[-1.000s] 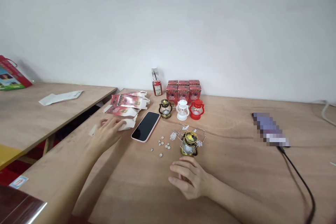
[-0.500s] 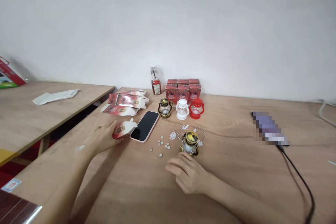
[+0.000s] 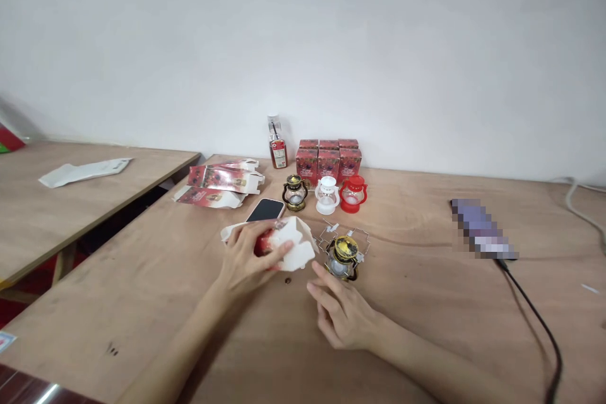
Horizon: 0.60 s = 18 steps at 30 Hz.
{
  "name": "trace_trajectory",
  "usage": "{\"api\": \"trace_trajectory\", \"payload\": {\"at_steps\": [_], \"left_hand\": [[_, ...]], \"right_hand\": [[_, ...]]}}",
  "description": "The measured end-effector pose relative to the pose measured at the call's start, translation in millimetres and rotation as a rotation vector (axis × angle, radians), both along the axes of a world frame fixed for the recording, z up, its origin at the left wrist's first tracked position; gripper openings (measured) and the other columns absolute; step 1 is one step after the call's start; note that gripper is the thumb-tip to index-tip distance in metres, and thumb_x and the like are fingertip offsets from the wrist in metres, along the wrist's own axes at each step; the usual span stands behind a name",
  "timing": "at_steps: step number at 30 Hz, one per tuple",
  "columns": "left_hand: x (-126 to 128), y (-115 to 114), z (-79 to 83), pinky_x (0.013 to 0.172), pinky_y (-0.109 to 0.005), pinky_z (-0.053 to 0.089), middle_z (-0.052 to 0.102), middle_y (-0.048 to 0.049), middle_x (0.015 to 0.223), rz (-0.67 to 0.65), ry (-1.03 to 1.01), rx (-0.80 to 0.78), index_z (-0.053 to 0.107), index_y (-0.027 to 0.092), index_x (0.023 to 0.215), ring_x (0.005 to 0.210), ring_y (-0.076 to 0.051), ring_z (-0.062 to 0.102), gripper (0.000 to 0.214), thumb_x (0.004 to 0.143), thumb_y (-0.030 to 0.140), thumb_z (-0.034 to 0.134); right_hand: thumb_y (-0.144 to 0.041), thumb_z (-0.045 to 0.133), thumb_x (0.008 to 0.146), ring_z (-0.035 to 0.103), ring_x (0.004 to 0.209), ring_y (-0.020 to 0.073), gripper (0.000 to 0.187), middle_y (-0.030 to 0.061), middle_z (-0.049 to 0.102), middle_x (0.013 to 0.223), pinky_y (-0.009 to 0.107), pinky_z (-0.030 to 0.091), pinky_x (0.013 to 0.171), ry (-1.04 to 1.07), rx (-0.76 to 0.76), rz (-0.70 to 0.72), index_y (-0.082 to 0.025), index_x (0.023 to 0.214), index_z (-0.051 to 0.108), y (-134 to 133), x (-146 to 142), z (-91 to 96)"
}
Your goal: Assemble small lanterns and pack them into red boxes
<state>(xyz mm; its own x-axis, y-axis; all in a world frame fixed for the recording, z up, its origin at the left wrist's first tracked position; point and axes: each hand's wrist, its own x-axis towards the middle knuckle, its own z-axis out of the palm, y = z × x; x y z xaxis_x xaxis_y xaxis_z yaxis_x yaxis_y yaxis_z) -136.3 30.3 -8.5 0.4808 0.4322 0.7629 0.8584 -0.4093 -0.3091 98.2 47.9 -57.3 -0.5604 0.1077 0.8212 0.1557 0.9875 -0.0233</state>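
Fingers [image 3: 249, 233] of the left hand [image 3: 239, 264] wrap over a red-and-white printed card carton [image 3: 290, 230], the thumb pressed along its near side, a secure grasp! It lies left of the wooden tabletop's [image 3: 449, 328] middle, well in from the left edge, hiding the near end of a black-screened phone in a pale pink case [image 3: 266, 209]. White card flaps [image 3: 302, 257] at the right end face the right hand [image 3: 344, 315], which visibly holds nothing: index finger stretched out, the others loosely curled. Whether that fingertip brushes the card, nobody can tell from here. Just beyond it stands a gold-and-black miniature lantern with a clear body [image 3: 346, 247].

And the carton itself? Thin, glossy card by its look, so it should weigh next to nothing; a hard squeeze would likely buckle the broad faces, and the printed side may slip a little. Best hold, surely: a light pinch along the long folded edges, clear of those easily creased flaps. Over by the tabletop's left edge, flattened red-and-white cartons [image 3: 225, 180]; toward the far edge, a cluster of small red printed boxes [image 3: 328, 165].
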Motion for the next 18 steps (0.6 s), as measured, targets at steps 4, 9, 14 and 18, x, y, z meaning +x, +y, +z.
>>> {"api": "trace_trajectory", "payload": {"at_steps": [4,9,14,18], "left_hand": [[13,-6,-9.9,0.084,-0.037,0.043,0.057,-0.0055,0.105,-0.083,-0.095,0.043,0.047,0.034,0.121,0.093,-0.019,0.057,0.038,0.085,0.032,0.057],[14,-13,-19.3,0.082,-0.037,0.043,0.056,-0.005,0.106,-0.105,-0.165,0.025,0.044,0.036,0.124,0.094,-0.02,0.057,0.046,0.082,0.029,0.06],[18,-14,-22.0,0.081,-0.041,0.041,0.053,-0.0108,0.107,-0.105,-0.139,0.036,0.044,0.028,0.126,0.095,-0.023,0.056,0.043,0.084,0.03,0.055],[22,-15,-20.9,0.082,-0.04,0.039,0.054,-0.011,0.105,-0.085,-0.117,0.081,0.05,0.024,0.117,0.093,-0.022,0.056,0.034,0.083,0.022,0.055]], "right_hand": [[-0.002,0.043,0.074,0.056,0.115,0.0243,0.067,0.0268,0.025,0.148,0.032,0.056,0.079,-0.023,-0.058,-0.011,-0.004,0.138,0.025,0,0,-5.2],[-0.003,0.042,0.073,0.064,0.101,0.0238,0.075,0.0217,0.058,0.121,0.034,0.057,0.074,0.008,-0.121,0.072,-0.008,0.143,0.016,0,1,-6.2],[-0.012,0.046,0.076,0.066,0.086,0.0227,0.072,0.0142,0.066,0.101,0.036,0.057,0.075,0.019,-0.237,0.128,-0.011,0.142,0.019,1,3,-6.4],[-0.02,0.053,0.079,0.064,0.098,0.0239,0.069,0.0166,0.059,0.11,0.034,0.056,0.082,0.075,-0.441,0.149,-0.012,0.14,0.021,-3,7,-5.9]]}}
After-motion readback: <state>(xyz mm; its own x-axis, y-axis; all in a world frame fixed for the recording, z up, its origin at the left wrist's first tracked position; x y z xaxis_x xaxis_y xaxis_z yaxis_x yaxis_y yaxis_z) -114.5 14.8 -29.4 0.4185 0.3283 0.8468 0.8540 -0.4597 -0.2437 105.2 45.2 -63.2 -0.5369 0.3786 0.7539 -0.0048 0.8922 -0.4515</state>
